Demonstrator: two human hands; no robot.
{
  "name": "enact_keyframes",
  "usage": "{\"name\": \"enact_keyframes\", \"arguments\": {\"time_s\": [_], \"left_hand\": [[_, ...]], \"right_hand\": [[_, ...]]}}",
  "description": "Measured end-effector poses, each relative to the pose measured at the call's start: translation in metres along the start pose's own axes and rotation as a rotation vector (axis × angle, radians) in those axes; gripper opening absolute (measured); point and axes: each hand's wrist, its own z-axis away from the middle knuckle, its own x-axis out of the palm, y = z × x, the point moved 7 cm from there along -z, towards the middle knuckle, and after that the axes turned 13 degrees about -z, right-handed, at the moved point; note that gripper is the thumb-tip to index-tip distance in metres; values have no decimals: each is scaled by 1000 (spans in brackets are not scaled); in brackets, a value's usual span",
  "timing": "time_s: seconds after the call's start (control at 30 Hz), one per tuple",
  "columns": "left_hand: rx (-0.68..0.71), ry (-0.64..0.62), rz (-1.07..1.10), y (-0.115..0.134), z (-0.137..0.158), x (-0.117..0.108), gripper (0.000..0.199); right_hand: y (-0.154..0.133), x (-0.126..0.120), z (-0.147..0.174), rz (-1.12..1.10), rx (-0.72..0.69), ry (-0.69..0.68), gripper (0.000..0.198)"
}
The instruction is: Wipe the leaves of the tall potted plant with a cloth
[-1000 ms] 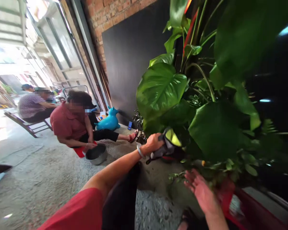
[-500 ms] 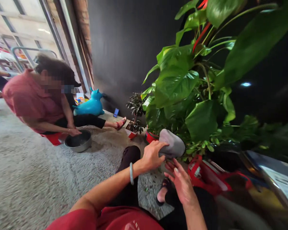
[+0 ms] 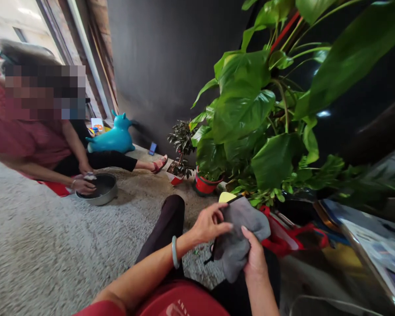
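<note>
A soft grey fabric piece (image 3: 246, 219) with dark edging hangs between my hands over my lap; its exact kind is unclear. My left hand (image 3: 208, 224), with a pale bangle on the wrist, has curled fingers and thumb at its left edge. My right hand (image 3: 256, 254) grips the lower right side, thumb on top and the other fingers hidden behind. A yellow patch (image 3: 228, 197) shows at the fabric's upper left edge; whether it belongs to the piece I cannot tell. A thin dark cord dangles below on the left.
To the left a person in a red shirt (image 3: 23, 131) sits with both hands at a grey basin (image 3: 107, 197). Ahead stand a blue toy animal (image 3: 112, 138), a small potted plant (image 3: 176, 177) and a large leafy plant (image 3: 243, 114). A red bag (image 3: 279, 237) lies right.
The grey piece has come lower and closer to me, opened out wider. My right hand has moved from beneath it to grip its side. The other person's hands now hold something whitish.
</note>
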Motion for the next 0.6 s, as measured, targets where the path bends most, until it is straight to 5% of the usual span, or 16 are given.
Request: {"name": "enact_keyframes", "arguments": {"time_s": [0.07,0.13,0.23,0.3,0.47,0.6], "left_hand": [[-120,197,141,-15,-9,-18,96],[-221,76,428,-27,-17,-6,100],[-331,-230,835,-30,-17,28,79],[-355,-175,928,-32,-18,33,66],[-401,202,796,-42,-29,17,49],[-241,153,412,-25,-40,14,38]], "right_hand": [[-5,-8,0,-20,83,54,55],[-8,-10,-2,-2,160,24,53],[-5,-8,-14,96,265,-71,49],[-4,-6,-26,197,252,-99,58],[-24,9,-37,476,-243,-97,101],[-15,40,-19,733,-505,-296,87]]}}
